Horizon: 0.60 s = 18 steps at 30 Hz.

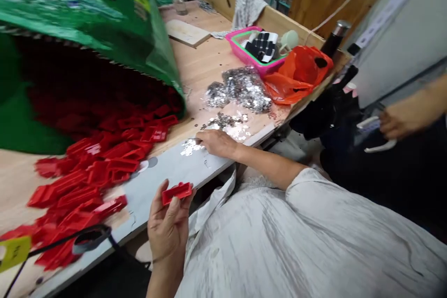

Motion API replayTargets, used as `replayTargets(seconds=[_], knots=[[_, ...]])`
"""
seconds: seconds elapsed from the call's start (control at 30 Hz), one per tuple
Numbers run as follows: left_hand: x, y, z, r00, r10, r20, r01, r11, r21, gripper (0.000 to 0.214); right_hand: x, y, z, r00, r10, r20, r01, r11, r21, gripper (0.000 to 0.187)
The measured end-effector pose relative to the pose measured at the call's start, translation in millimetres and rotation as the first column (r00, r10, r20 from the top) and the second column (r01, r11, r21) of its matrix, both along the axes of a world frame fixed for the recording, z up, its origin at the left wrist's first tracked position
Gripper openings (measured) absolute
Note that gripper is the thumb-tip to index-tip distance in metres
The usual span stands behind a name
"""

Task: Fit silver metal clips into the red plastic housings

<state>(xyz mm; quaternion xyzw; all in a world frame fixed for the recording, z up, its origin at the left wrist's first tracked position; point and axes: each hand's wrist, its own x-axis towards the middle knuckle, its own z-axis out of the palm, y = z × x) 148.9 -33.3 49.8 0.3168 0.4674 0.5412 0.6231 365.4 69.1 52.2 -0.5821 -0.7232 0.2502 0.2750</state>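
While my left hand (169,230) pinches a small red plastic piece (177,192) between thumb and fingertips, I keep it raised just off the near edge of the workbench (164,167), open face turned up so I can see into it. The fingers are closed snugly on its lower edge, the rest of the palm loose.

My right hand (216,142) lies flat on the bench, beyond and to the right of that grip, its fingertips resting on a small scatter of shiny metal bits (190,147). The fingers are nearly straight; whether one bit is already caught under them I cannot tell. Keeping this hand down on the bits puts them near the red piece.

To the left of the held piece and farther from me, a heap of matching red pieces (91,172) spills over the bench from the mouth of a big green sack (87,14) lying on its side, so the stock slides out toward my holding hand.

Past my right hand sit larger heaps of metal bits (240,88), feeding the little scatter. Beyond those, a pink basket (240,53) with a green inner rim holds black-and-white parts, and just beside it to the right lies an orange plastic bag (296,74), crumpled, its contents hidden. A dark flask (333,39) stands behind the bag.

Well off to the right, away from both my hands, another person's hand (396,123) holds something pale.
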Motion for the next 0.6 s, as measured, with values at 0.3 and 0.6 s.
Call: replayTargets(seconds=[0.3, 0.6], knots=[[2.2, 7.0, 9.9, 0.983, -0.053, 0.175, 0.039, 0.996, 0.078, 0.045, 1.0, -14.9, 6.7, 0.993, 0.117, -0.036, -0.107, 0.974, 0.201, 0.01], [6.9, 5.4, 14.8, 0.957, -0.089, 0.276, 0.071, 0.995, 0.075, 0.049, -24.7, -52.1, 31.1, 0.912, 0.168, -0.375, -0.177, 0.984, 0.01, 0.009]])
